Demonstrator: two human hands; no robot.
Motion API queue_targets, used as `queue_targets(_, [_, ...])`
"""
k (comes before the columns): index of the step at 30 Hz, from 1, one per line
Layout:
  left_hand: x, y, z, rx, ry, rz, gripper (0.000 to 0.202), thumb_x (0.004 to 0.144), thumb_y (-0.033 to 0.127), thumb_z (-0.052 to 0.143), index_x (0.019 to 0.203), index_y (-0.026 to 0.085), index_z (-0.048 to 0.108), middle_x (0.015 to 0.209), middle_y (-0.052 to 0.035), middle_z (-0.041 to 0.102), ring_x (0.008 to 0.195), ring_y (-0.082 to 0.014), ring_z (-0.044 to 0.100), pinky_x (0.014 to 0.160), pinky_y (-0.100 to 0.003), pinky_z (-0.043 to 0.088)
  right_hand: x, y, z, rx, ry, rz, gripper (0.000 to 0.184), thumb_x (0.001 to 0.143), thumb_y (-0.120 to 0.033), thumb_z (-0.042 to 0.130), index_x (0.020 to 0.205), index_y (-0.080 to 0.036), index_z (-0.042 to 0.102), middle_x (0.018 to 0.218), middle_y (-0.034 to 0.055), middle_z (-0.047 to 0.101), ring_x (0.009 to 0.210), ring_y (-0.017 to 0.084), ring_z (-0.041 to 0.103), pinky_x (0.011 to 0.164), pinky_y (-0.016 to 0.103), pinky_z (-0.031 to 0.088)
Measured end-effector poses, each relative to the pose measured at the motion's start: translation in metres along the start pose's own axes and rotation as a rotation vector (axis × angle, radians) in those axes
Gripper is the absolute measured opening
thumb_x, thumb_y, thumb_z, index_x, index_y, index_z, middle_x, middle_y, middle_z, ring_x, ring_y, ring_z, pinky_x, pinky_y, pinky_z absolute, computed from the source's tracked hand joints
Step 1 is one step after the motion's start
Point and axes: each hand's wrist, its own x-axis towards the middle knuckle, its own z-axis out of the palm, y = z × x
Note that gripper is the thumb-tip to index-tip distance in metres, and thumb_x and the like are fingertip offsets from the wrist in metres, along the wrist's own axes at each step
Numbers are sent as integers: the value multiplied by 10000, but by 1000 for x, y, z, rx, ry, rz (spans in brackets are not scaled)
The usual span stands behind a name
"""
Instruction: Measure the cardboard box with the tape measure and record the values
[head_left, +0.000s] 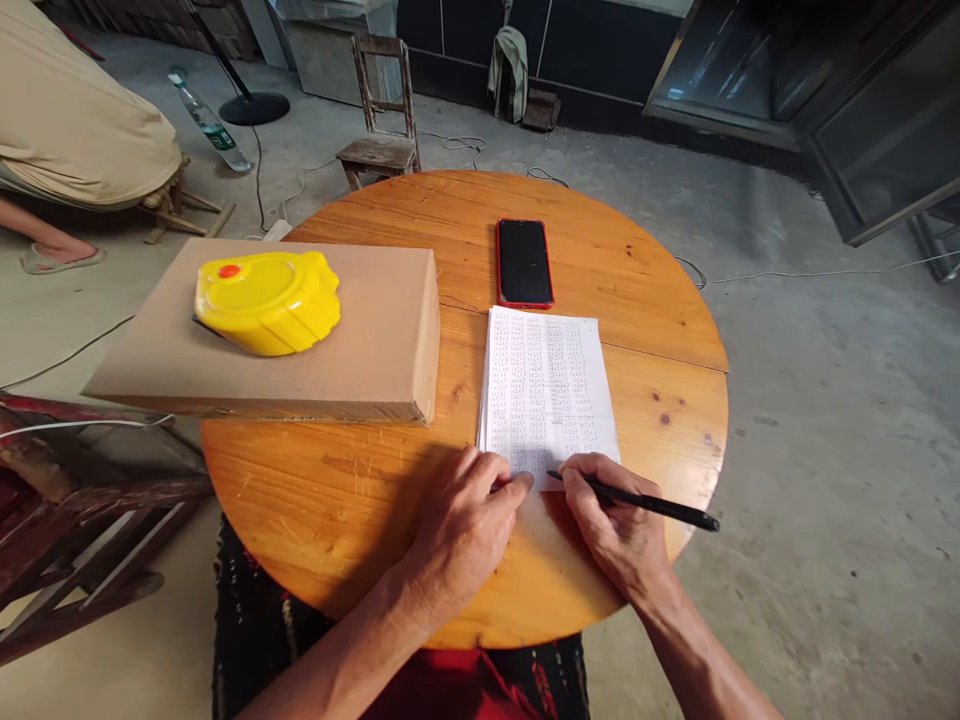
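Observation:
A small stack of white paper sheets [551, 380] lies on the round wooden table, its top sheet covered with rows of small handwritten marks. My right hand [619, 515] is closed around a black pen [652, 502], whose tip meets the lower part of the top sheet. Over the paper's lower left corner, my left hand [472, 510] rests with curled fingers and the thumb pressing on the sheet. Just beyond the paper lies a phone [523, 262] with a red edge and a dark screen.
A cardboard box [367, 350] on the table's left carries a yellow tape measure [270, 300]. Wooden chairs [379, 150] stand behind and at the left. On the floor are a water bottle [212, 125] and cables. Part of a seated person [82, 110] shows at upper left.

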Motion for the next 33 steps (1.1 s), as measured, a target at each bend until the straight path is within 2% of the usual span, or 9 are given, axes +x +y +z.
queue_targets(3, [0, 0, 0, 2, 13, 4, 310, 873, 11, 468, 1043, 142, 692, 823, -55, 576, 799, -178, 502, 712, -305, 501, -2, 3, -1, 132, -2, 83, 188, 899, -270, 562, 749, -183, 634, 544, -39, 557, 473, 96, 479, 462, 214, 391])
queue_targets(7, [0, 0, 1, 6, 22, 5, 322, 863, 4, 472, 1042, 156, 692, 821, -50, 572, 796, -174, 495, 716, -300, 493, -3, 9, -1, 310, 163, 169, 183, 913, -333, 598, 802, -190, 631, 514, -56, 535, 458, 91, 467, 461, 211, 382])
queue_targets(10, [-1, -2, 3, 7, 12, 8, 340, 847, -5, 475, 1044, 166, 692, 815, -46, 564, 792, -175, 490, 709, -294, 486, -1, 11, 0, 383, 272, 181, 167, 909, -349, 620, 845, -197, 637, 575, -43, 564, 512, 102, 499, 499, 220, 405])
queue_targets(13, [-3, -3, 5, -5, 20, 11, 357, 824, -23, 471, 1030, 163, 695, 824, -51, 561, 810, -181, 493, 730, -304, 486, 1, 12, 1, 359, 333, 144, 153, 898, -358, 637, 915, -208, 658, 652, -26, 607, 590, 125, 558, 576, 247, 461])
queue_targets(18, [-5, -3, 7, -15, 55, 23, 359, 793, -45, 460, 970, 154, 700, 824, -54, 557, 815, -183, 496, 738, -310, 478, 2, 16, 3, 160, 321, 63, 217, 896, -375, 620, 1040, -225, 681, 887, 32, 697, 772, 182, 654, 747, 334, 532])
queue_targets(24, [-8, -2, 9, 8, 82, 29, 341, 772, -57, 470, 902, 161, 696, 822, -47, 560, 831, -187, 504, 753, -312, 474, 4, 14, 3, -20, 233, -134, 244, 951, -290, 502, 1137, -210, 639, 1069, 76, 694, 969, 219, 653, 873, 374, 512])
queue_targets(27, [-9, -1, 10, 37, 83, 26, 328, 775, -51, 481, 880, 168, 702, 815, -46, 557, 832, -189, 498, 756, -314, 471, 13, 9, -7, -310, 122, -312, 339, 930, -172, 457, 1241, -189, 592, 1183, 115, 664, 1047, 252, 630, 883, 387, 480])
queue_targets(30, [-10, 1, 7, 65, 89, 28, 322, 777, -39, 491, 868, 178, 711, 822, -50, 563, 833, -196, 493, 758, -330, 469, 25, 9, -15, -678, 14, -402, 416, 907, -88, 423, 1275, -171, 597, 1247, 150, 643, 1104, 301, 597, 874, 419, 444])
queue_targets(33, [-11, 3, 4, 74, 110, 28, 327, 771, -26, 494, 889, 184, 716, 906, -67, 577, 895, -214, 502, 798, -370, 478, 32, 19, -17, -814, -38, -446, 469, 912, -39, 350, 1269, -190, 616, 1304, 144, 626, 1183, 292, 565, 911, 424, 436])
